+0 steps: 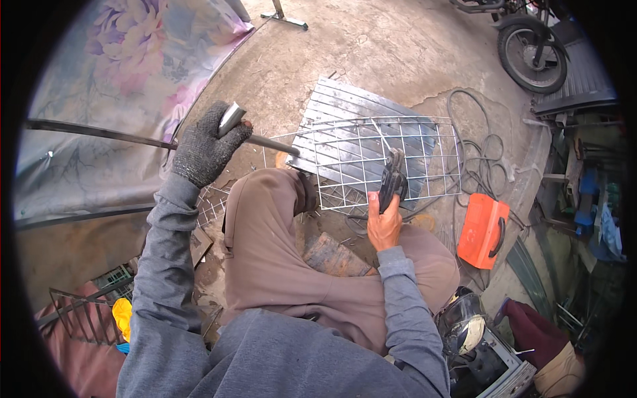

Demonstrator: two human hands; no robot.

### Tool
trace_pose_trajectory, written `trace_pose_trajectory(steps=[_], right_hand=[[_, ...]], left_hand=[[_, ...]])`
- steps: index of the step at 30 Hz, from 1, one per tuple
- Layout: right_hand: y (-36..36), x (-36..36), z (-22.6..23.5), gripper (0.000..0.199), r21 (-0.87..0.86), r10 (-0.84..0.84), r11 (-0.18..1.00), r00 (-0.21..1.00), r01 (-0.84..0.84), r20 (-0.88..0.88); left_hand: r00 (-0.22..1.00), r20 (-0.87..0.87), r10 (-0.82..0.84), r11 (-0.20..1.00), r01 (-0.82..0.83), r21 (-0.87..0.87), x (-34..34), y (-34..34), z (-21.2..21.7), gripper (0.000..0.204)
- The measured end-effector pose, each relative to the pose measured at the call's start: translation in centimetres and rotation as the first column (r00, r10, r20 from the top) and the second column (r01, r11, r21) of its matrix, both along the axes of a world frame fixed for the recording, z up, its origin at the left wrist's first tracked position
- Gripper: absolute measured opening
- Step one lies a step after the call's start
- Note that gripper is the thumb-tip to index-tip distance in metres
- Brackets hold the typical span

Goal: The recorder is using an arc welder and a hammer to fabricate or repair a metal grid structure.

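My left hand [209, 146], in a dark grey knit glove, is closed round a hammer-like metal tool [275, 145]. Its short, thick end [231, 119] sticks up above the fist, and its bar slants right and down towards the panel. My bare right hand [385, 225] grips a black welding electrode holder [394, 186], from which a thin rod [380, 134] points up and left. Beneath the holder lies a welded wire grid [352, 142], partly over a ribbed grey metal panel [338, 99] on the ground.
Right of my knee stands an orange welding machine [483, 231], with cables [488, 156] looped behind it. A dark welding helmet [462, 322] sits at lower right. A flowered sheet [126, 79] hangs on the left. A rusty plate [335, 255] lies between my legs; a motorcycle wheel [532, 56] is at far right.
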State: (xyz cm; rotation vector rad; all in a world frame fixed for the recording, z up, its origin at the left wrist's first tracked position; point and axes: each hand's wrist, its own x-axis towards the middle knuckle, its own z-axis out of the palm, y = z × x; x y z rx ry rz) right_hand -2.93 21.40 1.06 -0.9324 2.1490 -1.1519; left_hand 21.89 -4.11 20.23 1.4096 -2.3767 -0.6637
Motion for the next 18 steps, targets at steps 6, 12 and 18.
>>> trace_pose_trajectory(steps=[6,12,18], right_hand=[[0.0,0.1,0.2,0.046,0.009,-0.008,1.000,1.000,0.008,-0.001],[0.2,0.0,-0.1,0.045,-0.010,0.003,1.000,0.999,-0.003,-0.035],[0.2,0.1,-0.2,0.045,0.016,0.007,1.000,1.000,-0.007,-0.010]], left_hand=[[0.994,0.107,0.019,0.998,-0.025,0.058,-0.1,-2.2,-0.5,0.039],[0.990,0.140,-0.020,1.000,0.023,-0.015,0.1,-2.8,-0.7,0.041],[0.992,0.112,0.056,0.992,-0.067,0.104,0.0,-3.4,-0.8,0.042]])
